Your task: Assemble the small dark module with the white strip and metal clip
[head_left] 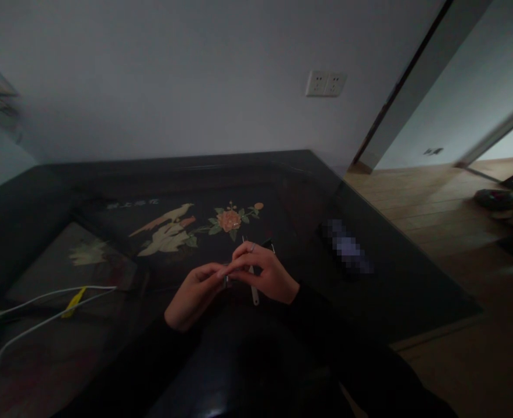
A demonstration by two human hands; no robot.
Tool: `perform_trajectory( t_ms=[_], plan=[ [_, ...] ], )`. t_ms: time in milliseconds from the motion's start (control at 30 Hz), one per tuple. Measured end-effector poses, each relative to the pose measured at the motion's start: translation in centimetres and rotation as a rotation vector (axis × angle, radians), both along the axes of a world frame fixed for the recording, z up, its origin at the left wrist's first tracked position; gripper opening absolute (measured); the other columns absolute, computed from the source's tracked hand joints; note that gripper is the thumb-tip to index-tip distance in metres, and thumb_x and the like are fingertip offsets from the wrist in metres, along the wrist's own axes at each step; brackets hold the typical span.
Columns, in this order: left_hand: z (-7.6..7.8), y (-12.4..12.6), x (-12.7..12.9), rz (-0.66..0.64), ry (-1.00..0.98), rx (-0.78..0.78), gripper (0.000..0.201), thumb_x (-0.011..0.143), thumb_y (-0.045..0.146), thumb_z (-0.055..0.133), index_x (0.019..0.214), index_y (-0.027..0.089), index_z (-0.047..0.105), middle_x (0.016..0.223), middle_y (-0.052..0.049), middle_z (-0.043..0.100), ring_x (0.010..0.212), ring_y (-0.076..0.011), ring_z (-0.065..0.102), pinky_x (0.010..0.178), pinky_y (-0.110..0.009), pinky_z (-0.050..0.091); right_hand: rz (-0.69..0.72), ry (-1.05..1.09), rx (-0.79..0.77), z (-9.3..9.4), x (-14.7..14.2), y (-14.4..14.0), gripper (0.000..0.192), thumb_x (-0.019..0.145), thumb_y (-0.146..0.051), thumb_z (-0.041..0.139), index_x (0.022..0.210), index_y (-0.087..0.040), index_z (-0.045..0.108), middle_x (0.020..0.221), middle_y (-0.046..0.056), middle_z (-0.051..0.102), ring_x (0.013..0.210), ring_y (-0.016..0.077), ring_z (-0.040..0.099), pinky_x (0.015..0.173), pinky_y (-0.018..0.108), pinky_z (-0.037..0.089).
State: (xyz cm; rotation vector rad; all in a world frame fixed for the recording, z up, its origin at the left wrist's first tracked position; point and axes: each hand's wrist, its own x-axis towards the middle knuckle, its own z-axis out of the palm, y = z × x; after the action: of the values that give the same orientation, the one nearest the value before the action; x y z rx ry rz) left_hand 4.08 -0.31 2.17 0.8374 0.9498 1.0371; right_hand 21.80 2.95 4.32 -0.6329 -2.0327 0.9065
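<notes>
My left hand [195,295] and my right hand [270,273] meet fingertip to fingertip above the dark, glossy table. Both have their fingers drawn together in a pinch around a small thing with a shiny glint [226,282], mostly covered and too small to name. Under my right hand a slim, pale handle [255,296] with a hole near its end sticks out toward me; its other end is hidden. Just beyond my right knuckles lies a small dark piece with a bright edge [273,248], partly covered. A ring sits on a right finger.
The tabletop [395,290] bears a bird-and-flower picture [229,220]. White cable [33,326] with a yellow tie [74,302] lies at the left. A dark, phone-like object [345,247], blurred out, lies on the right. Wall sockets [326,84] are behind; wooden floor [413,197] lies beyond the right edge.
</notes>
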Motion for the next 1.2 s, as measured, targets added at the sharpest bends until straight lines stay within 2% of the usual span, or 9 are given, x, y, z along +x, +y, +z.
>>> perform_trajectory(
  t_ms=[200, 333, 667, 933, 1000, 1100, 1200],
  plan=[
    [-0.6, -0.3, 0.0, -0.068, -0.178, -0.185, 0.023, 0.062, 0.029, 0.081, 0.074, 0.013, 0.069, 0.070, 0.000, 0.061, 0.069, -0.0074, 0.055, 0.070, -0.019, 0.048, 0.028, 0.004, 0.094, 0.3, 0.0, -0.2, 0.009, 0.083, -0.019, 0.060, 0.084, -0.020, 0.069, 0.087, 0.003, 0.055, 0.084, 0.0131, 0.054, 0.079, 0.028, 0.045],
    [-0.9, -0.5, -0.1, -0.102, -0.265, -0.235, 0.022, 0.062, 0.025, 0.082, 0.073, 0.013, 0.068, 0.068, 0.001, 0.057, 0.067, -0.0056, 0.053, 0.071, -0.019, 0.048, 0.032, -0.024, 0.150, 0.2, 0.1, -0.2, 0.008, 0.082, -0.018, 0.062, 0.085, -0.020, 0.069, 0.089, 0.003, 0.055, 0.087, 0.0139, 0.054, 0.080, 0.029, 0.045],
    [-0.5, -0.8, 0.3, -0.141, -0.324, -0.260, 0.026, 0.061, 0.025, 0.082, 0.077, 0.012, 0.066, 0.069, 0.001, 0.056, 0.067, -0.0066, 0.052, 0.071, -0.021, 0.048, 0.022, -0.019, 0.232, -0.1, -0.2, -0.3, 0.006, 0.083, -0.020, 0.062, 0.084, -0.019, 0.067, 0.089, 0.003, 0.056, 0.087, 0.0143, 0.052, 0.081, 0.031, 0.044],
    [-1.1, -0.8, 0.3, -0.133, -0.310, -0.195, 0.024, 0.067, 0.020, 0.077, 0.087, 0.015, 0.064, 0.075, 0.001, 0.057, 0.070, -0.0075, 0.054, 0.074, -0.023, 0.047, -0.019, -0.025, 0.222, -0.6, -0.4, -0.4, 0.005, 0.084, -0.021, 0.060, 0.084, -0.020, 0.065, 0.090, 0.003, 0.057, 0.089, 0.0149, 0.053, 0.083, 0.032, 0.044],
    [-1.0, -0.8, 0.3, -0.130, -0.263, -0.143, 0.021, 0.069, 0.022, 0.075, 0.086, 0.015, 0.064, 0.075, 0.001, 0.057, 0.070, -0.0078, 0.053, 0.074, -0.023, 0.047, -0.028, 0.001, 0.224, -0.6, -0.5, -0.5, 0.005, 0.084, -0.020, 0.060, 0.084, -0.019, 0.065, 0.090, 0.003, 0.057, 0.089, 0.0148, 0.053, 0.082, 0.031, 0.044],
    [-0.4, -0.6, 0.2, -0.110, -0.069, -0.021, 0.015, 0.072, 0.025, 0.071, 0.081, 0.014, 0.064, 0.071, 0.001, 0.057, 0.068, -0.0087, 0.052, 0.067, -0.019, 0.044, -0.076, 0.016, 0.210, -0.6, -0.6, -0.5, 0.005, 0.084, -0.021, 0.060, 0.084, -0.019, 0.065, 0.088, 0.003, 0.057, 0.087, 0.0145, 0.054, 0.080, 0.030, 0.044],
    [0.4, -0.2, -0.3, 0.030, 0.212, 0.137, 0.019, 0.079, 0.034, 0.064, 0.085, 0.016, 0.064, 0.074, -0.001, 0.060, 0.069, -0.0113, 0.054, 0.065, -0.020, 0.042, -0.167, -0.017, 0.170, -0.7, -0.6, -0.3, 0.004, 0.083, -0.020, 0.061, 0.083, -0.019, 0.065, 0.086, 0.003, 0.057, 0.085, 0.0144, 0.054, 0.079, 0.029, 0.044]
  ],
)
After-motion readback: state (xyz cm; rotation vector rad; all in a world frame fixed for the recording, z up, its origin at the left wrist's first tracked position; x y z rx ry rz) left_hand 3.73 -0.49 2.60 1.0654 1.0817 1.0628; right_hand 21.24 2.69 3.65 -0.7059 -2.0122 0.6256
